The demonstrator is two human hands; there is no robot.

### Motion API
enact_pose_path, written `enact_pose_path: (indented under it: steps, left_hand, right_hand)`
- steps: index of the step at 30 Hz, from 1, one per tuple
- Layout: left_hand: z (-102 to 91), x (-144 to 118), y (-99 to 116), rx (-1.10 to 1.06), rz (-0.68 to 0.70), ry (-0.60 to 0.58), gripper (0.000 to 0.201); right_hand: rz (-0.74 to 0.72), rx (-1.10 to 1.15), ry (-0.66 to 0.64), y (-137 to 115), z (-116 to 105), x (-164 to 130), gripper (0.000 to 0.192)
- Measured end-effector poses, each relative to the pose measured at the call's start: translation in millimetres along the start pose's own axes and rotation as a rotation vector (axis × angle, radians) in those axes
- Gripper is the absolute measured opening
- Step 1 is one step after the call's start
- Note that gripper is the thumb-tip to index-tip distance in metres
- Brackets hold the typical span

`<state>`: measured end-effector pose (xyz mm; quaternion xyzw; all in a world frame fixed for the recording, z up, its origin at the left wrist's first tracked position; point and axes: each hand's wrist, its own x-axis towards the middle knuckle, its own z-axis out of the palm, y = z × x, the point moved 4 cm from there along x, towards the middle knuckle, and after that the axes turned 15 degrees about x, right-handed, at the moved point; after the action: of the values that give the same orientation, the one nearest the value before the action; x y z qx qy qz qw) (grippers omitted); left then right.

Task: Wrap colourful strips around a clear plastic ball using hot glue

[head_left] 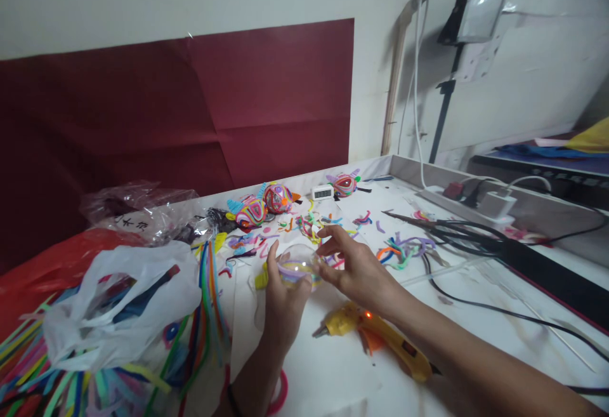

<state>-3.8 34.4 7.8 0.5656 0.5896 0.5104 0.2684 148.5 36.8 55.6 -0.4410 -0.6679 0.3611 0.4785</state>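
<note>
A clear plastic ball (295, 257) is held up in front of me over the white table. My left hand (284, 299) wraps around its left and near sides, thumb and fingers closed on it. Against the ball's right side, my right hand (354, 266) has its bent fingers and thumb; whether they pinch some small piece there is hard to see. Purple and yellow strands show through or behind the ball. Below my right hand lies a yellow hot glue gun (349, 320) with a lit orange light, its nozzle pointing left.
Decorated fish-like balls (278, 197) and a small digital clock (322, 193) stand at the back. Pipe cleaner scraps (404, 251) are scattered about. Left are a white plastic bag (124, 303) and bundled pipe cleaners (95, 391). Scissors (428, 223), cables and a power strip (476, 204) lie right.
</note>
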Motion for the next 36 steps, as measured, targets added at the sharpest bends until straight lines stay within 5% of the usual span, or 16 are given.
enact_pose_path:
  steps: [24,36]
  left_hand:
    - [2.1,-1.4,-4.9,-0.087,0.000,-0.045,0.087]
    - [-1.8,1.1,1.2,-0.031,0.015,0.025,0.086]
  right_hand:
    - [0.007,-0.043,0.001,-1.0,0.6,-3.1,0.047]
    - [0.030,-0.072,-0.023,-2.7,2.7,-8.3,0.043]
